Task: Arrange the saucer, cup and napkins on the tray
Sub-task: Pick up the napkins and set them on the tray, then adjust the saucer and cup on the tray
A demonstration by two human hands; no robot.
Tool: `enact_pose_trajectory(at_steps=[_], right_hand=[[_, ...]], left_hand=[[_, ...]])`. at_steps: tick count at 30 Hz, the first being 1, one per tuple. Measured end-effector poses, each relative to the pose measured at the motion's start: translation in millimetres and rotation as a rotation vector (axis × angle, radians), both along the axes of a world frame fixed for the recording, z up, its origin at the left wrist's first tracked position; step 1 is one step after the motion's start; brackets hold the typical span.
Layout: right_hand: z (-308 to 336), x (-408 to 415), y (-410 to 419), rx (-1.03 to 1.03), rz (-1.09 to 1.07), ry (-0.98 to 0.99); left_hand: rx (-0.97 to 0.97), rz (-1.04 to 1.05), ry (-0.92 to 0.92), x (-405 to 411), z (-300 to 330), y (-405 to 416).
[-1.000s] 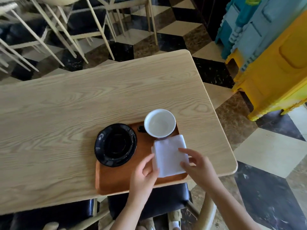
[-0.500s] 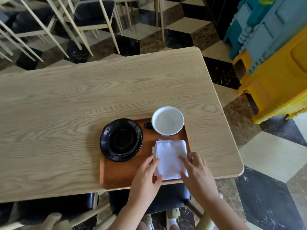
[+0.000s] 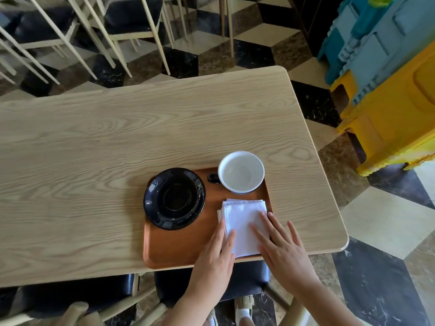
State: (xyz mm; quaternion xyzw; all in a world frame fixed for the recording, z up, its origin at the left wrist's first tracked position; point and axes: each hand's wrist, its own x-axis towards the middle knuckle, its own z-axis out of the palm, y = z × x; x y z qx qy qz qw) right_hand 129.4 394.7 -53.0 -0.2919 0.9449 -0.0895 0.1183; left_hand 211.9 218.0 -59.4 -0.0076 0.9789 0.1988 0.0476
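A brown wooden tray (image 3: 179,249) lies at the near edge of the table. On its left stands a black saucer (image 3: 174,198), overhanging the tray's left rim. A cup (image 3: 240,171), white inside with a dark handle pointing left, stands empty in the tray's far right corner. A stack of folded white napkins (image 3: 243,220) lies flat on the tray just in front of the cup. My left hand (image 3: 216,257) rests flat with fingertips on the stack's left edge. My right hand (image 3: 281,248) lies flat on its right side, fingers spread.
The light wooden table (image 3: 117,142) stretches far and left of the tray. Dark-cushioned chairs (image 3: 131,17) stand beyond it, and one sits tucked under the near edge. Stacked blue and yellow plastic stools (image 3: 388,78) stand to the right on the checkered floor.
The napkins were turned from tilted to square with the tray and laid flat. Both hands now press on the stack with flattened fingers instead of holding its edges.
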Motion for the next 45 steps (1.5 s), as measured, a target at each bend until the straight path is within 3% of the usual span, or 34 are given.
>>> enact_pose_trajectory(at_steps=[9,17,22,28,45], right_hand=[[9.1,8.9,-11.9,0.020,-0.049,0.030],[49.4,0.9,-83.5,-0.045,0.003,0.146],[47.8,-7.1,-134.2,-0.130,0.101,0.186],[32.4,-17.9,-160.7,-0.049,0.157,0.191],[11.4,0.6,-142.2,-0.162,0.188,0.293]], left_hand=[[-0.002,-0.038,0.068,-2.9,10.0,-9.3],[-0.028,-0.016,0.205,-15.4,61.1,-76.8],[-0.176,0.022,0.242,-19.8,54.9,-135.3],[-0.290,-0.009,0.226,-15.4,32.7,-166.0],[-0.099,0.029,0.265,22.6,6.8,-163.7]])
